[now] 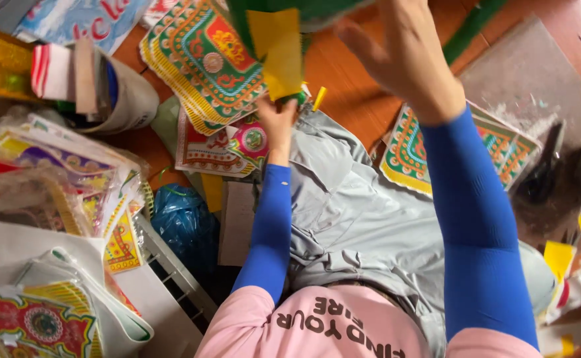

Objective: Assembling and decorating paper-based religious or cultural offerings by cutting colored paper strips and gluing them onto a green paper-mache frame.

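Floor [357, 93] clutter; right hand [396, 50] blurred, grip unclear.

Head camera, facing steeply down, close over lap

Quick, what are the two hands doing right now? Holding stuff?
Left hand: shut, pinching the bottom of the yellow paper.
Right hand: open, fingers spread beside the green paper; whether it touches cannot be told.

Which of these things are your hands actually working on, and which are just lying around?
In hand:
- green and yellow paper piece
- left hand pinching its lower edge
- right hand raised beside it

Lying about:
- patterned square paper sheets
- blue plastic bag
- white tub of cards
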